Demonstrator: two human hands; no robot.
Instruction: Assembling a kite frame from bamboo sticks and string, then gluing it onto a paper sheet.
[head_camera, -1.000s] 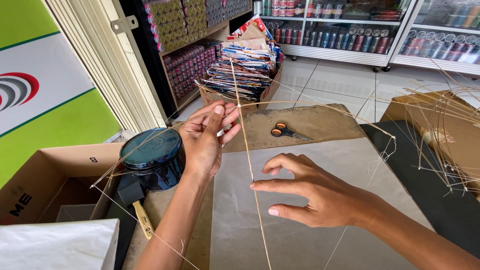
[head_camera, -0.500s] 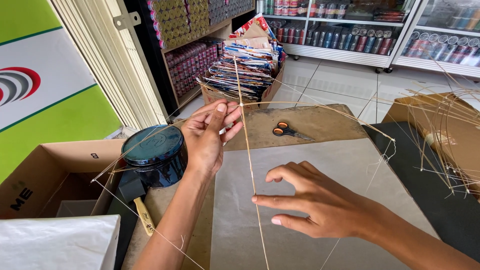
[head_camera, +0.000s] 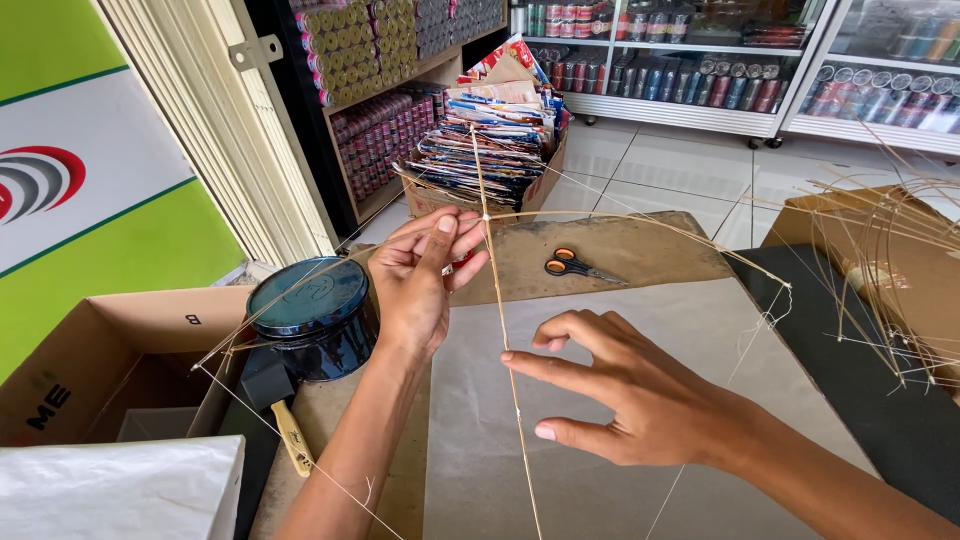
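A thin bamboo kite frame (head_camera: 505, 340) stands across the middle of the frame: one long upright stick crossed near its top by a bowed stick that arcs toward both sides, with fine string running along the outer edges. The left hand (head_camera: 425, 280), at centre-left, pinches the crossing of the two sticks between thumb and fingertips. The right hand (head_camera: 640, 395), lower right of centre, has its fingers spread and slightly curled, the forefinger tip touching the upright stick; it grips nothing.

Under the frame lies a pale sheet of paper (head_camera: 600, 440) on the brown counter (head_camera: 640, 250). Orange-handled scissors (head_camera: 575, 267) rest on the counter just above the paper. A round dark blue tin (head_camera: 310, 315) sits left of the left hand, with a knife with a pale handle (head_camera: 290, 435) below it. A cardboard box (head_camera: 110, 350) is open at lower left. A loose heap of bamboo frames (head_camera: 890, 270) lies at the right edge, and a box of colourful folded kites (head_camera: 495, 145) stands at top centre.
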